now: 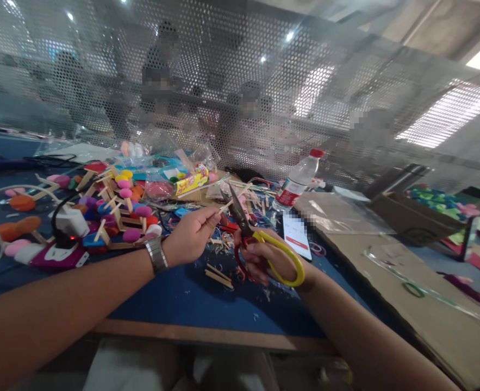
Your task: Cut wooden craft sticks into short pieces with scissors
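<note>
My left hand (193,236), with a wristwatch (156,254) on its wrist, pinches a thin wooden stick (225,207) over the blue table. Wrapped in the handles of a pair of scissors (243,220) is my right hand (266,258). One handle loop is yellow and the other red. The dark blades point up and away from me and stand apart, close to the end of the stick. Whether they touch the stick, I cannot tell. Below my hands lie several short wooden sticks (219,277) among small pale scraps.
On the left, wooden sticks with colourful foam pieces (131,235) crowd around a purple power strip (60,255). Behind my right hand are a phone (295,234) and a bottle with a red cap (294,182). Cardboard (370,282) covers the right side. A perforated metal screen (207,70) closes the back.
</note>
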The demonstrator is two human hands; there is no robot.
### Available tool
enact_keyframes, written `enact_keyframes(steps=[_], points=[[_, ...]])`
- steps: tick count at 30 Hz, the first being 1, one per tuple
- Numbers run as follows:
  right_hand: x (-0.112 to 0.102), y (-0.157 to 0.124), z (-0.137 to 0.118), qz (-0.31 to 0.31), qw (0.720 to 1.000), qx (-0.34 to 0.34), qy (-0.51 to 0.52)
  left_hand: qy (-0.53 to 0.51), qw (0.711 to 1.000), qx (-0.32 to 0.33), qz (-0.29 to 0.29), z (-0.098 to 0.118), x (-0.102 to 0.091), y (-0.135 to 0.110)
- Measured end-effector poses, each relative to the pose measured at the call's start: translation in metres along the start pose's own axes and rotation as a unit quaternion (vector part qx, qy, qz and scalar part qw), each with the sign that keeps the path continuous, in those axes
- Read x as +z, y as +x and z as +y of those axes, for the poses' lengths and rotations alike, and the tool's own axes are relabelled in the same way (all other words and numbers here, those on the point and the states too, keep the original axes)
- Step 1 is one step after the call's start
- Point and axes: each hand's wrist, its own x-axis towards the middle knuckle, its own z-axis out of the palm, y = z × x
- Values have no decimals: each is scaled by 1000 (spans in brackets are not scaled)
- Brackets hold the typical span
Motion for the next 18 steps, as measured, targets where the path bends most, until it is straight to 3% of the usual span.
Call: enact_keyframes(steps=[10,18], points=[[3,0,-2,-9,1000,17,23,-62,998,-30,-7,-2,3,0],[-4,2,-3,58,987,-56,-141,-25,999,-25,2,3,2,-1]])
